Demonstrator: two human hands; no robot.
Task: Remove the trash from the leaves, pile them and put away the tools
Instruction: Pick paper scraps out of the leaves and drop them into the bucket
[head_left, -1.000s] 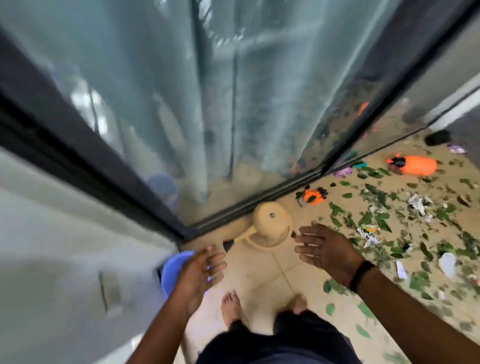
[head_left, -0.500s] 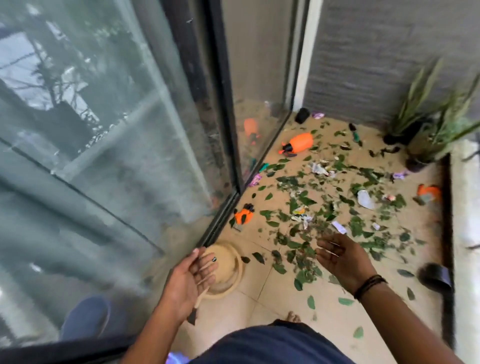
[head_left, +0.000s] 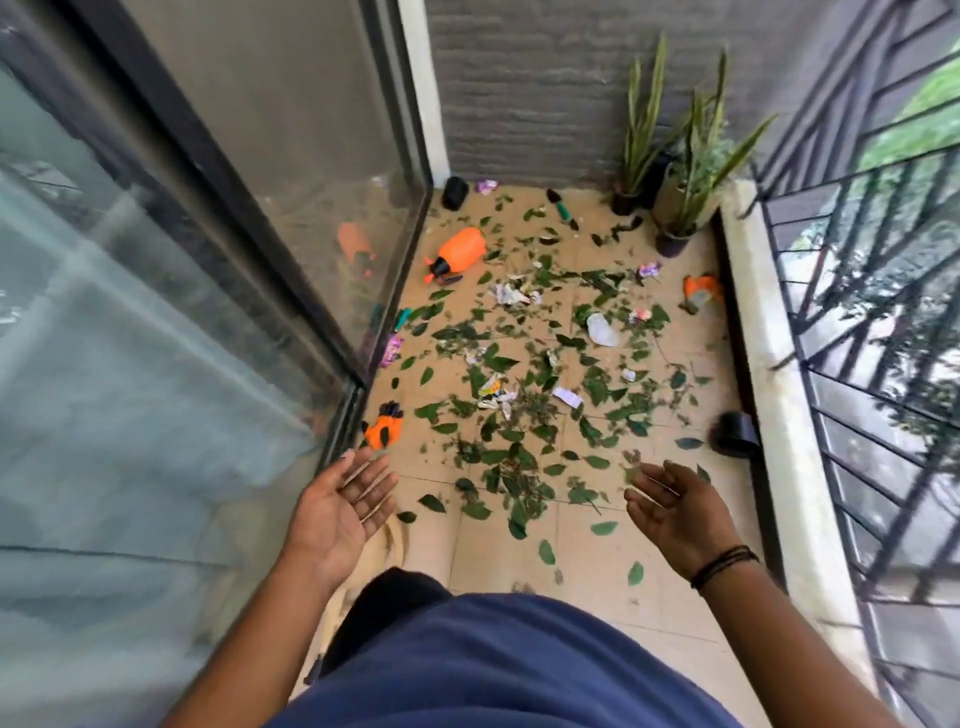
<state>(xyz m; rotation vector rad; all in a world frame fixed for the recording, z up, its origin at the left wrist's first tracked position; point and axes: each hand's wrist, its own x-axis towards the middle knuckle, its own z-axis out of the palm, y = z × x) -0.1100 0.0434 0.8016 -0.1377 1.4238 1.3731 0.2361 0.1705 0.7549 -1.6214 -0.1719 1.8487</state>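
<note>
Green leaves lie scattered over the tan balcony floor, mixed with crumpled paper and wrappers. An orange spray bottle lies on its side near the glass door. An orange and black glove lies by the door track, and another orange glove lies at the right. A green-handled trowel rests near the back wall. My left hand and my right hand hover palm-up above the near floor, fingers relaxed, both holding nothing.
A glass sliding door bounds the left side. A low ledge with a black railing runs along the right. Two potted plants stand in the back right corner. A black roll sits by the ledge.
The view has swung from the glass door toward the balcony floor. Both hands have turned palm-up and spread apart. The tan watering can has slipped out of sight behind my left hand.
</note>
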